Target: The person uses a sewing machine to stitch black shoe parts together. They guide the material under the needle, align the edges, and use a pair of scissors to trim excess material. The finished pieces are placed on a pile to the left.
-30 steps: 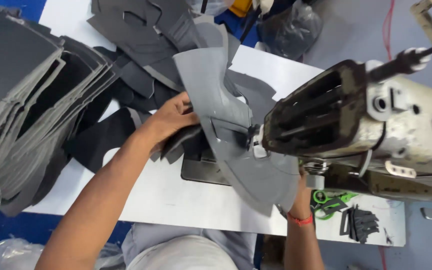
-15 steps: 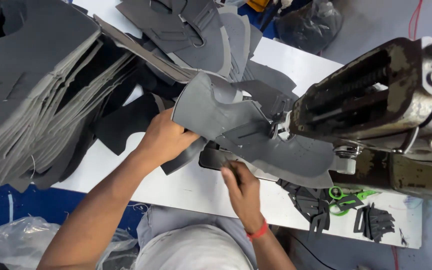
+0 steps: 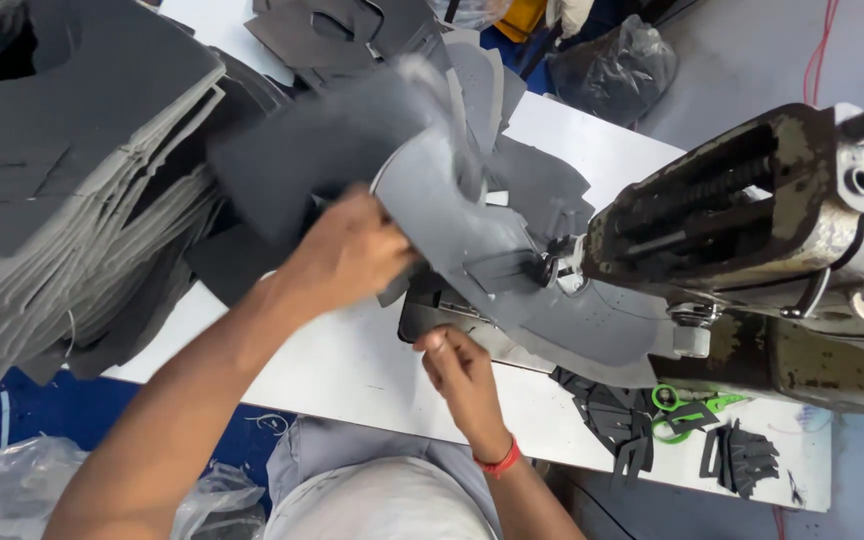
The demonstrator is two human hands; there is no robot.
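My left hand (image 3: 347,255) grips a large curved grey fabric piece (image 3: 457,215) and lifts its left part, which is blurred by motion. The piece runs right to the needle area of an old sewing machine (image 3: 752,230), and its lower part lies on the machine bed. My right hand (image 3: 457,370), with a red band on the wrist, rests with closed fingers on the white table (image 3: 352,370) at the dark metal plate (image 3: 432,315) under the fabric's edge. Whether it pinches the fabric is hidden.
A tall stack of dark grey cut pieces (image 3: 62,170) fills the left. More cut pieces (image 3: 352,30) lie at the back. Green-handled scissors (image 3: 687,410) and small black pieces (image 3: 742,455) lie at the table's right front. A dark plastic bag (image 3: 617,60) sits behind.
My left hand has lifted the grey piece up and to the left. My right hand has shifted from the fabric's lower edge to the table by the metal plate.
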